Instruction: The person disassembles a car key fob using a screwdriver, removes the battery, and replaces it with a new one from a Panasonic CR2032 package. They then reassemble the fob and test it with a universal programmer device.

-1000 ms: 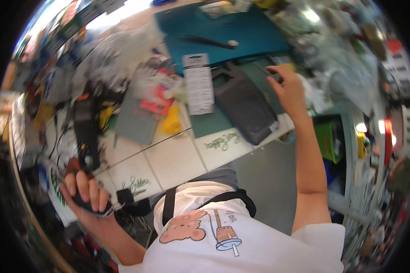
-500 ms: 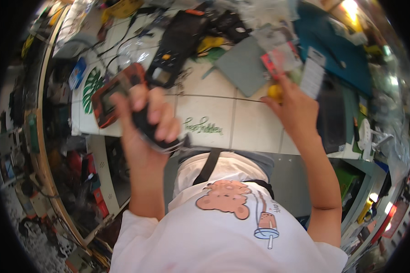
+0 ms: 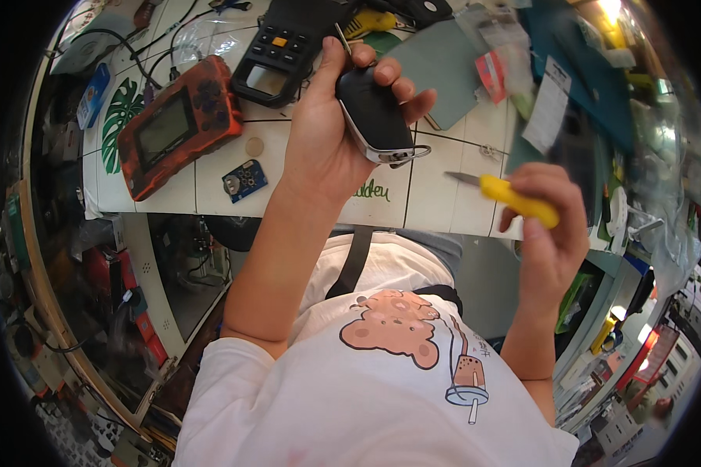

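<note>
A black car key fob (image 3: 374, 117) with a silver edge and a small metal ring lies in my left hand (image 3: 323, 144), whose fingers curl around it. A thin metal strip (image 3: 342, 37) sticks up by the thumb and forefinger. Over the right part of the table, my right hand (image 3: 554, 222) grips a small knife (image 3: 520, 201) by its yellow handle. Its short pointed blade is directed left, toward the fob but apart from it. Left of my left forearm, a small blue circuit board (image 3: 246, 181) rests on the white table beside a round, coin-like disc (image 3: 254, 146).
An orange-and-black handheld device (image 3: 181, 126) sits at the left, with a black keypad device (image 3: 282, 48) behind. Farther right are a grey-green notebook (image 3: 436, 70), a red packet (image 3: 490, 76), a white label strip (image 3: 547, 105) and a teal mat (image 3: 580, 58).
My left hand has moved right with the key fob. My right hand has picked up the yellow knife and drawn it nearer. The blue circuit board and the disc have come into sight.
</note>
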Tool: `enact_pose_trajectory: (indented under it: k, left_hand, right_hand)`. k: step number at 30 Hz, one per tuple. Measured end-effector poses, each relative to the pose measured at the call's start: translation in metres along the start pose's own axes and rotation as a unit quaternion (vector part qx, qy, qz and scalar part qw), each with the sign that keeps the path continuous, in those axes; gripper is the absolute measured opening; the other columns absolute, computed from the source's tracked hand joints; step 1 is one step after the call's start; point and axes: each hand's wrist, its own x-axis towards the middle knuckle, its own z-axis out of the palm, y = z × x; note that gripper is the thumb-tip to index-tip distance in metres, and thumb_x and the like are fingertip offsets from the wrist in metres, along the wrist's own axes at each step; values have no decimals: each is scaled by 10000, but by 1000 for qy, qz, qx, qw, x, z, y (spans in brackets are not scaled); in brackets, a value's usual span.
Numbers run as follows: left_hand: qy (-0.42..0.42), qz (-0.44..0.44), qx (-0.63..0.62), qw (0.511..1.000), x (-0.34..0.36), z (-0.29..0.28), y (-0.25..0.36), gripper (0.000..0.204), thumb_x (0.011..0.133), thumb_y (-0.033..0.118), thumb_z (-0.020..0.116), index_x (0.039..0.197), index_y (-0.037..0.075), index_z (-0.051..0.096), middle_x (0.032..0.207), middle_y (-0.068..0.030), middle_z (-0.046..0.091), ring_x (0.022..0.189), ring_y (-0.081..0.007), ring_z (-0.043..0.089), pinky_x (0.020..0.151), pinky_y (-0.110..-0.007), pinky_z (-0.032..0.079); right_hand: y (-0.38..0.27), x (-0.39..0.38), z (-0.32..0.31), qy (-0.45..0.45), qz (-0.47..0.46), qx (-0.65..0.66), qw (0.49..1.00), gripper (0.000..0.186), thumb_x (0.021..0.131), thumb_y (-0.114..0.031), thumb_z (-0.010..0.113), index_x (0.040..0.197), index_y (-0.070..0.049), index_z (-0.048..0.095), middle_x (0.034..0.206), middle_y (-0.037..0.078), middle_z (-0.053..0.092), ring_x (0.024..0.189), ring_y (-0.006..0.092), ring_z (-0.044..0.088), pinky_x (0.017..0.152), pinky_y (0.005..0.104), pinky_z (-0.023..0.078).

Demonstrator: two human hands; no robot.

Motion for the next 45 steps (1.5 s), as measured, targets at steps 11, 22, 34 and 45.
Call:
enact_pose_trajectory:
  k: [11, 22, 34, 45]
  left_hand:
    - [-11, 29, 117, 993, -3, 3, -8, 302, 970, 381, 340, 838, 123, 426, 761, -30, 480, 803, -188, 523, 922, -437, 444]
    - [77, 84, 181, 977, -2, 13, -21, 382, 952, 460, 334, 804, 117, 410, 707, -41, 477, 691, -202, 551, 817, -418, 468]
    - [136, 95, 260, 951, -8, 4, -20, 379, 954, 429, 364, 779, 93, 378, 671, -48, 433, 548, -146, 498, 628, -342, 501]
    - [119, 89, 189, 971, 0, -30, -9, 352, 952, 402, 388, 778, 96, 382, 673, -49, 438, 538, -162, 496, 591, -337, 488]
  right_hand:
    - [3, -2, 28, 57, -188, -185, 963, 346, 570, 75, 700, 886, -29, 605, 907, 160, 575, 767, 224, 568, 635, 276, 471]
    - [-3, 4, 34, 25, -132, -214, 968, 354, 574, 85, 726, 882, -38, 602, 862, 117, 565, 724, 217, 574, 615, 271, 472]
    - [3, 13, 40, -79, -41, -174, 981, 256, 698, 19, 699, 912, -9, 561, 912, 111, 555, 749, 242, 577, 616, 305, 482]
    - [28, 56, 27, 4, -77, -235, 969, 247, 766, -7, 614, 1010, 4, 574, 1034, 141, 555, 936, 285, 557, 824, 328, 433]
